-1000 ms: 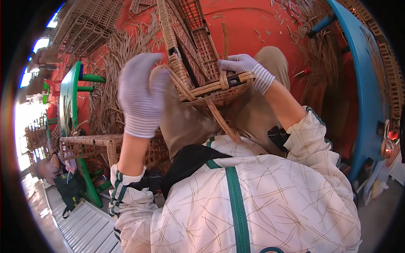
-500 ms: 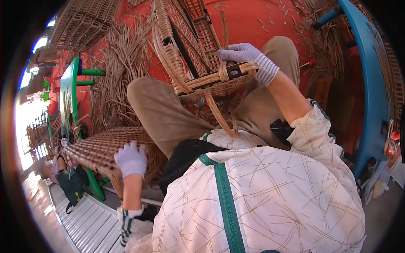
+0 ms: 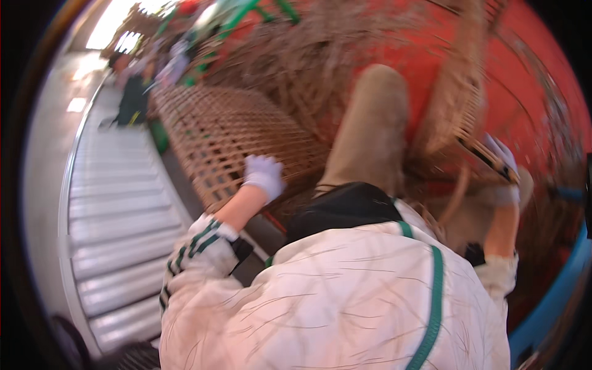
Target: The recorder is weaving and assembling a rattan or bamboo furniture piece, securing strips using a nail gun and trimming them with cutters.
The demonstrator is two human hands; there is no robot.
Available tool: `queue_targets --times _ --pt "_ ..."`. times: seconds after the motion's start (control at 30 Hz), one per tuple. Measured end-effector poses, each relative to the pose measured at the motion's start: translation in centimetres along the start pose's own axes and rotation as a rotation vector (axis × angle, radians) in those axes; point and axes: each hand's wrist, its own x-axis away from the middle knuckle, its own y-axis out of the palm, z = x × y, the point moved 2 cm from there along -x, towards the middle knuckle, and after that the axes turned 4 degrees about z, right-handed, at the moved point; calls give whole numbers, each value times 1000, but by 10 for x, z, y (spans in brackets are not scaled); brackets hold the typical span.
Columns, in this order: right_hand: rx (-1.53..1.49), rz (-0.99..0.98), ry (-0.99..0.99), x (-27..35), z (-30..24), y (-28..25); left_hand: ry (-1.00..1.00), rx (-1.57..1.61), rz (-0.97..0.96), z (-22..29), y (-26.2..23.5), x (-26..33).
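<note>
My right hand [image 3: 502,161], in a pale knit glove, is closed round the rim of a brown woven basket [image 3: 453,111] at the right, beside my right knee. A loose flat strand [image 3: 455,196] hangs below that rim. My left hand [image 3: 264,176], gloved as well, is over the near side of a second woven piece [image 3: 228,132], a tan open lattice to my left. Its fingers look slightly bent and apart, with nothing seen in them; whether they touch the lattice I cannot tell. Motion blurs both hands and the basket.
A ribbed silver-grey bench [image 3: 123,216] runs along the left, with a dark bag [image 3: 131,102] and a person at its far end. Loose strands [image 3: 308,68] are heaped on the red floor [image 3: 425,46]. A green frame [image 3: 237,18] stands behind; a blue edge [image 3: 552,283] curves at lower right.
My view has swung left, so the basket and right hand now appear farther right. The lattice and bench show more fully. My right hand still grips the basket's rim.
</note>
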Motion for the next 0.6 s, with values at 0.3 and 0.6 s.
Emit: queue_targets --times 0.3,0.6 --pt "-915 -67 715 11 3 1 -124 9 1 -10 46 17" --pt "-981 -134 769 -4 9 15 -170 299 -4 54 81 2"
